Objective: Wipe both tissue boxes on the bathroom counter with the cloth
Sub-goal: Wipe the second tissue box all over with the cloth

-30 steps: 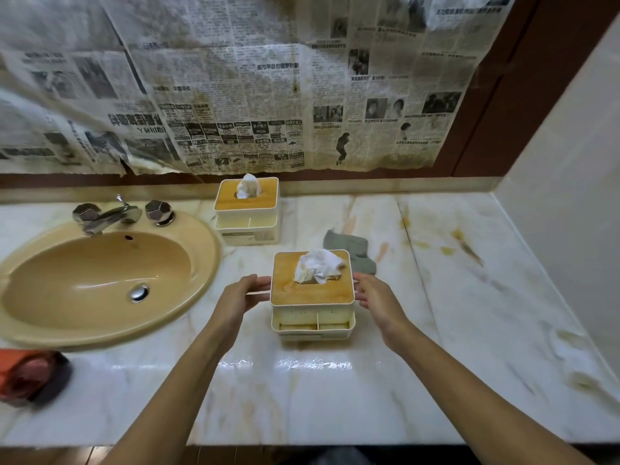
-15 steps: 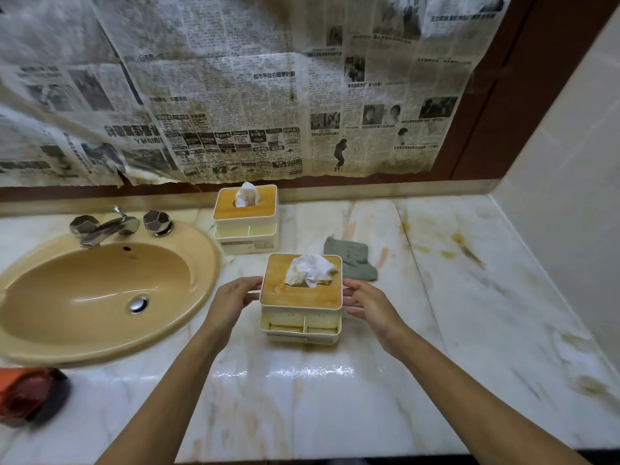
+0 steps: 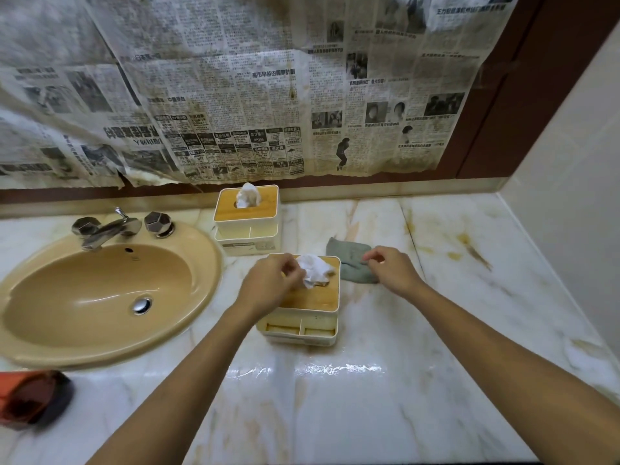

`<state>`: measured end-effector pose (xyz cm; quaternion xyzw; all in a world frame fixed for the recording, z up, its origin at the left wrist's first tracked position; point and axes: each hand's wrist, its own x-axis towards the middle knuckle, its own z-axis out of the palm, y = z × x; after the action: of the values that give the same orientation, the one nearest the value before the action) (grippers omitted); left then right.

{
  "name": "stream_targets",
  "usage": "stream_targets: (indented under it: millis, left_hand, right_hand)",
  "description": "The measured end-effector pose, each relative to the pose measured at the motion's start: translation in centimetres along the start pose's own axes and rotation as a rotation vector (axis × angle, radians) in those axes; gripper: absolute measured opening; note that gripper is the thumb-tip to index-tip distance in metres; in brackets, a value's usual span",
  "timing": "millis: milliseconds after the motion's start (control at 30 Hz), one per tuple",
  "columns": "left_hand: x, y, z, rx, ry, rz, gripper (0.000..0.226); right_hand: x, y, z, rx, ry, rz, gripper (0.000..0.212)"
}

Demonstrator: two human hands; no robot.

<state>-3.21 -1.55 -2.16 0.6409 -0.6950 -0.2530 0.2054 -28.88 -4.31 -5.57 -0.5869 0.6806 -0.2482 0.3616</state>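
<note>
The near tissue box (image 3: 312,302) has a wooden lid and a white base, and stands mid-counter with a crumpled tissue (image 3: 315,270) sticking out. My left hand (image 3: 268,286) lies on the left part of its lid, fingers bent against the tissue. A second, matching tissue box (image 3: 248,213) stands behind it by the back wall. The grey-green cloth (image 3: 349,260) lies flat on the counter just right of the near box. My right hand (image 3: 392,270) is over the cloth's right end, thumb and fingers pinched at its edge.
A beige sink (image 3: 100,290) with a chrome faucet (image 3: 107,229) fills the left side. A red object (image 3: 30,397) sits at the front left edge. The marble counter (image 3: 335,397) runs right to a tiled wall (image 3: 570,196). Newspaper (image 3: 235,95) covers the back wall.
Both hands have left the sides of the near box. The left hand moved up onto its lid. The right hand moved back and right to the cloth.
</note>
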Motion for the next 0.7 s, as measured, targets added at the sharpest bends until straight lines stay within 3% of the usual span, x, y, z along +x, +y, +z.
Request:
stream_targets:
  millis: [133,233,300,400,600,700]
  left_hand:
    - [0.3,1.9,2.0,0.321,-0.059,0.038,0.035]
    - [0.5,2.7,2.5,0.358,-0.036,0.005,0.036]
    - [0.7,2.7,2.8,0.372,-0.082,-0.025,0.038]
    - [1.3,2.2,3.4,0.379,-0.158,-0.106,0.05]
    - [1.6,2.2,3.8,0.407,-0.21,-0.161,0.046]
    - [1.6,2.0,3.9,0.38,-0.214,-0.193,0.05]
  right_hand:
    - [2.3,1.4,0.9,-0.231,-0.085,-0.082,0.035]
    - [2.8,2.7,2.2,-0.431,-0.28,-0.13,0.049]
    - [2.5,3.5,3.1,-0.611,-0.318,-0.145,0.054]
    - [2.0,4.2,3.9,-0.766,-0.213,-0.195,0.057]
    - [1.7,3.8,4.3,-0.82,-0.141,-0.132,0.039]
    - [1.3,3.9,4.8,-0.789,-0.065,-0.115,0.042]
